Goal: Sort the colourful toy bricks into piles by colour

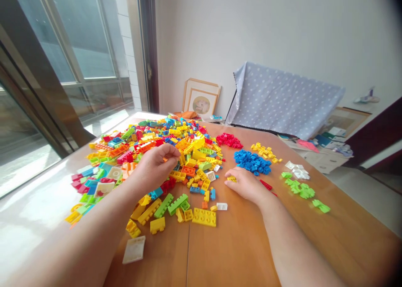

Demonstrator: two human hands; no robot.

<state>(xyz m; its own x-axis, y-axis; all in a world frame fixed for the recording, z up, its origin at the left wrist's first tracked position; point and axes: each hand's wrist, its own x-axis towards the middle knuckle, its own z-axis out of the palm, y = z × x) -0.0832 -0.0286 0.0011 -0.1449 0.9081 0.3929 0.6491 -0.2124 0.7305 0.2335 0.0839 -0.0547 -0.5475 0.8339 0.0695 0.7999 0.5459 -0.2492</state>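
Observation:
My left hand (160, 163) hovers at the big mixed pile of toy building bricks (147, 138), its fingers curled together; whatever they may hold is hidden. To the right of that pile, low over the wooden table, my right hand (246, 184) is closed on a small yellow building brick (231, 178). Just beyond this hand lies a heap of blue bricks (253, 162). A few dark red bricks (266, 185) rest beside its wrist. Between my forearms are a wide yellow brick (204, 217), a white brick (222, 206) and several green and yellow ones.
Sorted groups of red bricks (230, 140), yellow bricks (266, 152), white bricks (297, 170) and green bricks (298, 188) lie on the table (339, 237). A flat whitish square piece (134, 249) is near the front. Behind stand a dotted cloth (282, 98) and a framed picture (201, 101).

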